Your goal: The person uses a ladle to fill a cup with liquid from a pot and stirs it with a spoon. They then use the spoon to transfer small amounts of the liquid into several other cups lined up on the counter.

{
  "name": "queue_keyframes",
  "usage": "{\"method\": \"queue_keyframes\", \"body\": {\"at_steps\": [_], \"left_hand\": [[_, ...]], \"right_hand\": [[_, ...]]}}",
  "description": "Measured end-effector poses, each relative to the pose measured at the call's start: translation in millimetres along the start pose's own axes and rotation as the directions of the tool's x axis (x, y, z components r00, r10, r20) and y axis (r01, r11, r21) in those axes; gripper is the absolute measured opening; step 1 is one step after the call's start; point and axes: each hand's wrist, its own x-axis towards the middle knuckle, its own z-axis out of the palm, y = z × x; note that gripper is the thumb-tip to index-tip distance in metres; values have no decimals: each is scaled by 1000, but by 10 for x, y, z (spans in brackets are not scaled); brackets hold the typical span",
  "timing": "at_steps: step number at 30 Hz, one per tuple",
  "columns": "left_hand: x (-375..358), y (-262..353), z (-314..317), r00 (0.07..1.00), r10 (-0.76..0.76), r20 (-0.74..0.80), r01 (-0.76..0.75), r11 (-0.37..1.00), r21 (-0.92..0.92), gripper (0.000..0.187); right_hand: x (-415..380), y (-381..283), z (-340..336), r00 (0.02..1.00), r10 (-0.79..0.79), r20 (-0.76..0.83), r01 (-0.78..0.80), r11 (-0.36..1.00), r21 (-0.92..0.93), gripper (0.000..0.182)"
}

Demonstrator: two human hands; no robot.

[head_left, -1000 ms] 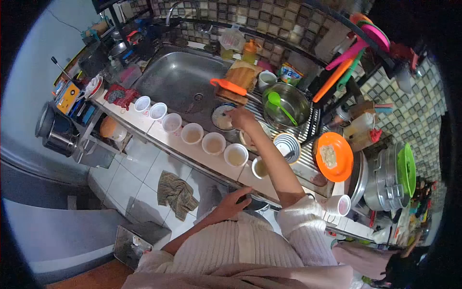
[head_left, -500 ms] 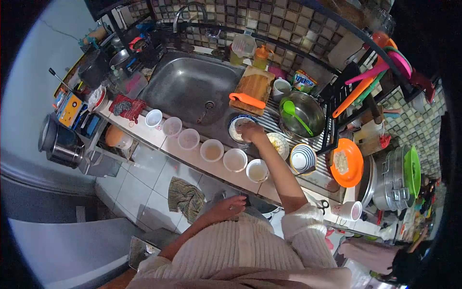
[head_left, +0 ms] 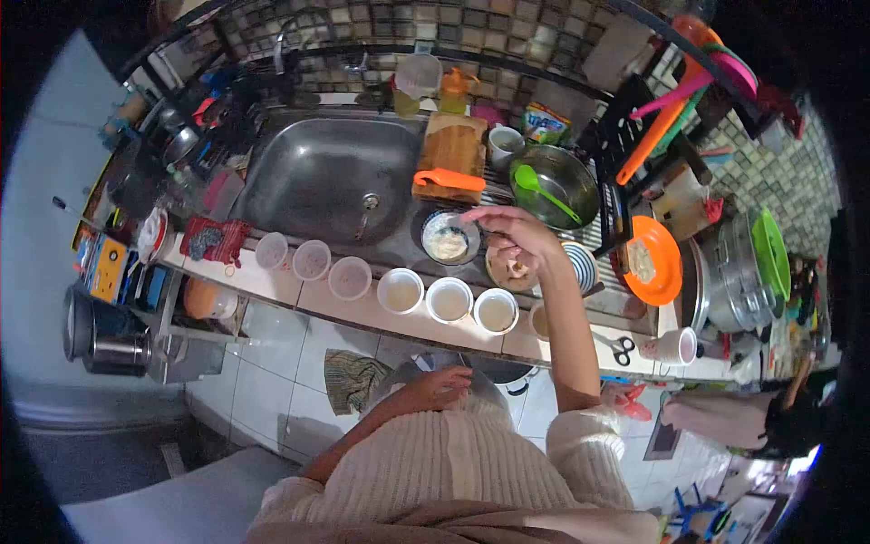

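Your right hand [head_left: 518,240] hangs over the draining board beside the sink [head_left: 326,172], fingers pinched around what looks like a thin spoon [head_left: 473,218], though at this size the tool is hard to make out. Its long axis runs roughly level across the frame, the free end pointing left toward the small bowl [head_left: 449,239], which holds a pale, creamy mass and sits at the sink's right edge. Just below, a row of white cups [head_left: 399,290] lines the counter's front lip (the three on the right hold a light liquid; the left ones look nearly dry), leaving only a narrow strip of bare counter between them and the drop to the tiled floor. A shallow dish [head_left: 507,272] lies under your wrist, a striped bowl [head_left: 580,265] just beside it. The steel pot [head_left: 553,181] behind carries a green ladle [head_left: 542,190]. Your left hand [head_left: 441,388] rests loosely curled against your sweater, holding nothing.
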Motion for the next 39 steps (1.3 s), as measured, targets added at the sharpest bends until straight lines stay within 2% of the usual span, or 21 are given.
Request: {"method": "queue_keyframes", "body": {"at_steps": [1,3,4,5,7,8,10,12,14,16,17,19,21,24,31,34,35,39], "left_hand": [[-19,60,-32,999,-34,6,33,999,13,45],[-15,166,-105,997,-73,40,71,997,38,45],[3,213,-136,995,-84,59,78,992,100,45],[12,237,-153,992,-96,78,82,984,160,45],[7,237,-197,990,-71,118,51,984,170,45],[8,242,-220,990,-37,134,14,985,171,46],[-8,394,-258,984,-76,163,41,977,207,46],[-8,441,-308,978,-112,175,68,968,240,47],[-5,413,-347,980,-74,182,19,958,287,49],[11,341,-372,978,-66,196,12,965,262,49],[24,320,-381,978,-52,202,2,971,241,49],[22,311,-382,976,-71,207,24,976,218,49],[29,297,-399,975,-88,205,47,980,195,48],[38,276,-430,977,-51,209,1,973,232,47],[55,215,-457,981,-33,190,-17,966,257,43],[47,271,-450,979,-44,197,-2,973,231,41],[43,307,-456,977,-76,198,30,974,223,41],[46,307,-484,969,-51,241,-5,974,225,43]], "right_hand": [[-128,-14,24,1000,-6,-22,7,1000,11,26],[-399,-14,74,990,-104,-92,116,982,147,28],[-578,-49,145,979,-154,-132,171,976,132,29],[-725,5,97,976,-198,-91,211,965,158,30],[-1023,64,216,912,-253,-324,283,958,48,31],[-1177,107,271,904,-252,-346,287,957,51,31],[-1464,202,346,828,-292,-480,309,950,-45,30],[-1680,354,340,797,-262,-544,254,963,-90,30],[-1812,536,292,769,-228,-598,190,974,-126,30],[-1838,830,178,652,-252,-715,100,964,-247,31],[-1821,976,117,646,-248,-722,97,965,-244,31],[-1763,1273,-12,500,-480,-721,88,857,-509,31],[-1729,1429,-46,482,-486,-729,82,853,-515,33],[-1655,1542,-18,416,-595,-688,-71,733,-677,34],[-1596,1641,-21,379,-595,-709,-116,730,-674,36],[-1575,1644,-2,362,-650,-669,-120,679,-725,39],[-1569,1614,42,358,-639,-681,-149,680,-717,41],[-1547,1625,64,337,-655,-676,-224,642,-734,47]]}}
